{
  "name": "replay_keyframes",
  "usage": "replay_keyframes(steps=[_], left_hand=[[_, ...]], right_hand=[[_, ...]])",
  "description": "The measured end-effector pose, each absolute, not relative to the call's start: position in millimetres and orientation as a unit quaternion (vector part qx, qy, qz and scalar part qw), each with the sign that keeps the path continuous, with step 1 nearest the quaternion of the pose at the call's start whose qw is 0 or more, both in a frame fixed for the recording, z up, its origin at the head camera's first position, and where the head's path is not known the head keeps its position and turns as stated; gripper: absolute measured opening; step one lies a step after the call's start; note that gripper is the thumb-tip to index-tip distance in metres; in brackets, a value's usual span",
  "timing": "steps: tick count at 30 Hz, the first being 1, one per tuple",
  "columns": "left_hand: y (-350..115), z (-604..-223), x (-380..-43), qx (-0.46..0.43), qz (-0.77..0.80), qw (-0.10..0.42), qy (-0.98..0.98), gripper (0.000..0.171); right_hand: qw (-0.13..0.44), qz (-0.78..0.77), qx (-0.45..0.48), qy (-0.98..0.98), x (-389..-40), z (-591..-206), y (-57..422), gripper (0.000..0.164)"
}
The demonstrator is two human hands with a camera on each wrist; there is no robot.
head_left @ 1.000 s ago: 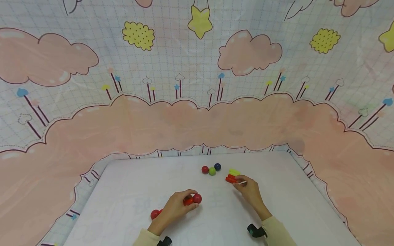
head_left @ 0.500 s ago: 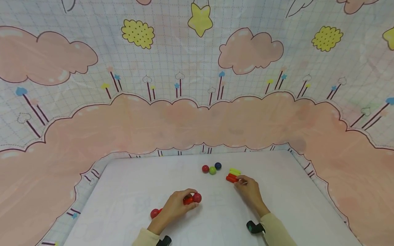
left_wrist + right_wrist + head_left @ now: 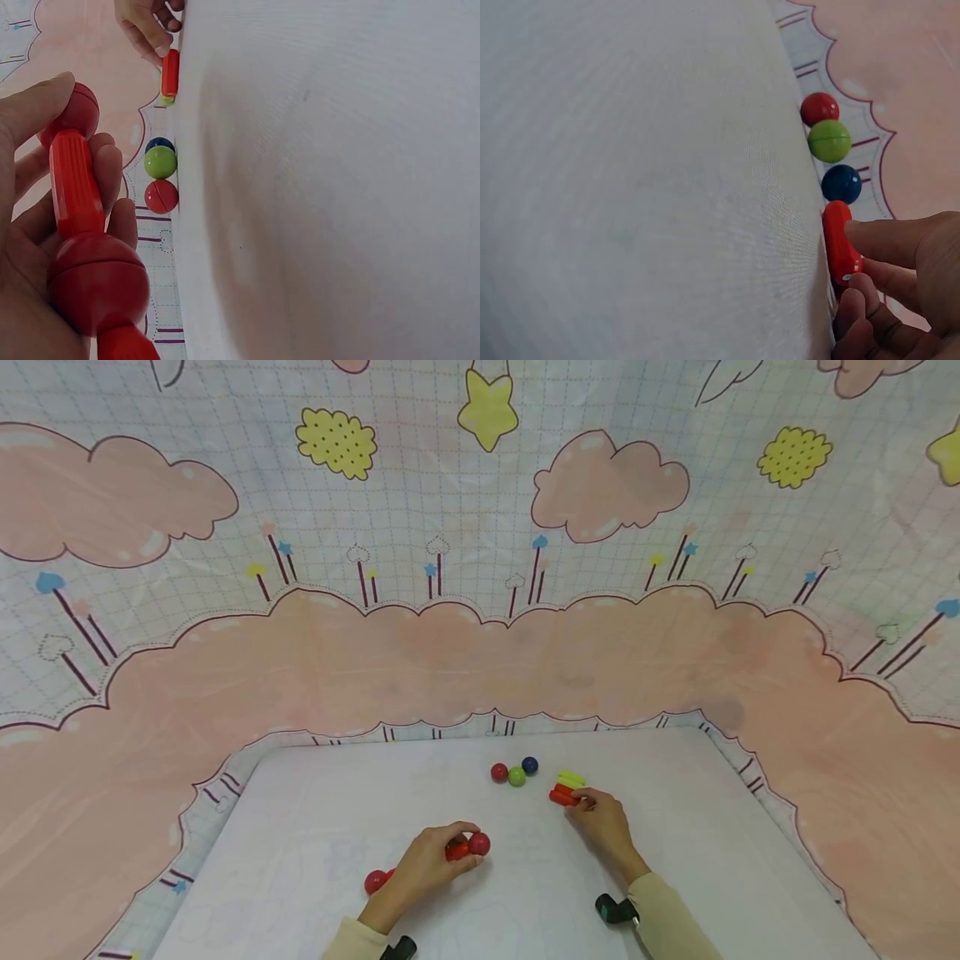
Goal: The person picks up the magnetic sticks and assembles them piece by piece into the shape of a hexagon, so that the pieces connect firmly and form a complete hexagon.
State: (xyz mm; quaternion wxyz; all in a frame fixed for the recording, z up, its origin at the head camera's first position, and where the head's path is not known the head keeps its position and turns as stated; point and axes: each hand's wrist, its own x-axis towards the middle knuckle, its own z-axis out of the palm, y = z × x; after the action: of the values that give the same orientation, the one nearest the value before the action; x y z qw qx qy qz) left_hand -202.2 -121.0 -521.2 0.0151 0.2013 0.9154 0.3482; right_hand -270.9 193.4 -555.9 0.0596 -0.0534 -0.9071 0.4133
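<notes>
In the head view my left hand point(image 3: 431, 857) grips a linked chain of red balls and red rods above the white table. The left wrist view shows its red ball point(image 3: 99, 281) joined to a ribbed red rod point(image 3: 75, 184), with the thumb on another ball at the far end. Toward the right, my right hand point(image 3: 606, 825) pinches a red rod point(image 3: 841, 244) between thumb and fingers. A second red rod lies against it, and yellow-green rods point(image 3: 572, 778) lie just behind.
Beside the rods, a loose red ball point(image 3: 499, 772), a green ball point(image 3: 517, 776) and a dark blue ball point(image 3: 530, 766) sit close together. A white cloth-covered table point(image 3: 322, 810) spreads under everything, and a patterned curtain point(image 3: 450, 668) stands behind it.
The right wrist and sleeve have shifted slightly up and left, while the right fingers stay at the red rods. My left hand keeps its hold on the chain almost without moving.
</notes>
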Motion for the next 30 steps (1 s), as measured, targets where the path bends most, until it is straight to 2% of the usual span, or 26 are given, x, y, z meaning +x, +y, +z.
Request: replay_keyframes(steps=[9, 22, 30], left_hand=[[-122.7, -522.3, -201.2, 0.197, 0.356, 0.029, 0.913, 0.045], [-124.8, -522.2, -199.1, 0.197, 0.358, 0.022, 0.912, 0.042], [-126.7, -520.8, -198.4, 0.197, 0.357, 0.016, 0.913, 0.041]], right_hand=[[0.029, 0.398, -0.077, -0.914, -269.0, -553.1, 188.8, 0.026], [0.040, 0.421, -0.051, -0.905, -257.6, -550.0, 194.6, 0.023], [0.044, 0.435, -0.033, -0.899, -247.5, -535.1, 190.4, 0.022]])
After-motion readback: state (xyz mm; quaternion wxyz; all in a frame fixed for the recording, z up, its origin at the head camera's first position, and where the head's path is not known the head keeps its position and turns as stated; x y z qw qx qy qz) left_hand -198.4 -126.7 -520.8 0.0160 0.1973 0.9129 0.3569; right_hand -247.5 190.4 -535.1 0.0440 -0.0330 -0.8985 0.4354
